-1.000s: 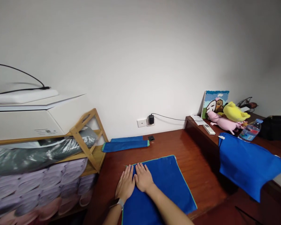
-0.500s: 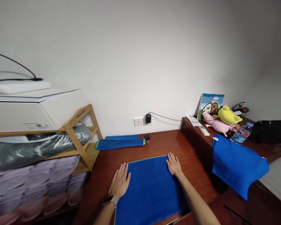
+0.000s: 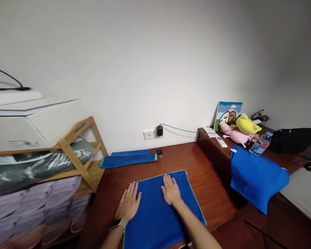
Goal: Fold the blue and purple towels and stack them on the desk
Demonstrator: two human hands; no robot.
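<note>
A blue cloth (image 3: pixel 150 211) with green edging lies spread flat on the reddish-brown wooden table. My left hand (image 3: pixel 129 202), with a watch on its wrist, rests palm down over the cloth's left edge, fingers stretched out. Palm down as well, my right hand (image 3: pixel 171 190) lies on the upper middle of the cloth, its fingers extended. Neither hand grips anything. Near the wall, two folded blue cloths (image 3: pixel 128 160) lie at the back left of the table.
A wooden rack (image 3: pixel 79 155) with slippers (image 3: pixel 52 197) stands at left. On the raised ledge at right are plush toys (image 3: pixel 246 124), a bottle (image 3: pixel 261 143), a remote (image 3: pixel 221 142) and a hanging blue cloth (image 3: pixel 256 176). A plugged-in black adapter (image 3: pixel 160 130) sits on the wall.
My right hand has slid left from the cloth's far right corner to its upper middle, uncovering the right edge. My left hand stays at the left edge. The view has shifted slightly right.
</note>
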